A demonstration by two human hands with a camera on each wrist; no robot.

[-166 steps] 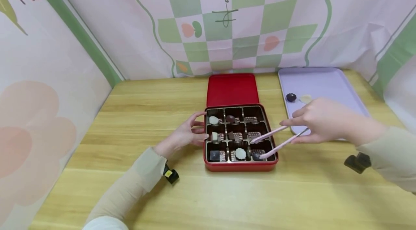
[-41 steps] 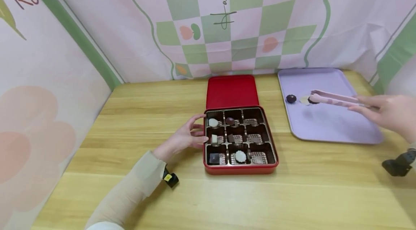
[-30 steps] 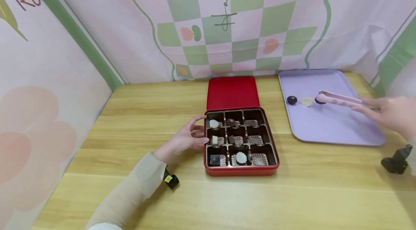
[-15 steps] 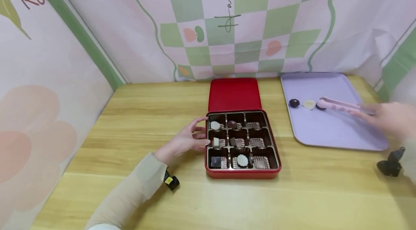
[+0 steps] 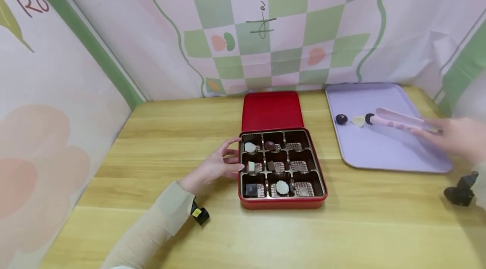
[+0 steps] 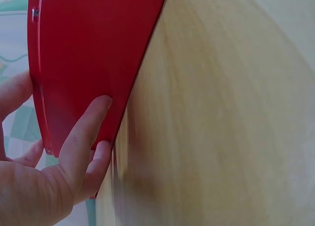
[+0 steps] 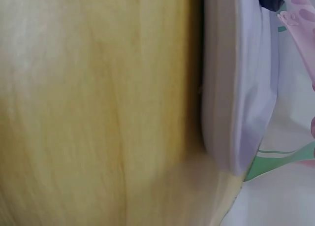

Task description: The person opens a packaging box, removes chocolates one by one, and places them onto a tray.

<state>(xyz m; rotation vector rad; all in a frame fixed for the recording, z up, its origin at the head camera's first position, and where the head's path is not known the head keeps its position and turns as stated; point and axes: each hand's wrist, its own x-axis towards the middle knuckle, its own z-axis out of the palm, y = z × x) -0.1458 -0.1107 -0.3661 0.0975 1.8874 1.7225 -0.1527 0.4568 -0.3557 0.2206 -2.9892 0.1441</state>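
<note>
— What's different from a few seconds back?

— The dark chocolate point(image 5: 368, 118) that sat in the front-right cell of the red box point(image 5: 282, 163) is gone from there — it now lies on the lilac tray point(image 5: 383, 150), third in a row with the other dark piece point(image 5: 341, 119) and the pale heart-shaped one point(image 5: 357, 121). That cell shows only its ribbed liner.

— And the tongs?

— The pink tongs point(image 5: 398, 120) are over the tray, their tips right at the chocolate just set down. A moment ago the tips hid it; now the piece shows beside them, so I judge it has been let go, though whether the tips still touch it I can't tell.

— The right hand?

— The right hand point(image 5: 457, 137) is blurred at the frame's edge; its grip is closed round the tongs' handle end.

— The left?

— The left hand point(image 5: 216, 165) hasn't shifted. Its fingers stay straight, spread against the box's left wall, steadying it on the worktop point(image 5: 171, 134) — the left wrist view shows fingertips point(image 6: 101, 105) pressing the red side, nothing grasped.

— So where does that leave the work?

— Three pieces out on the tray, five left in the box: the whole left column and middle column. The right column is empty.
</note>
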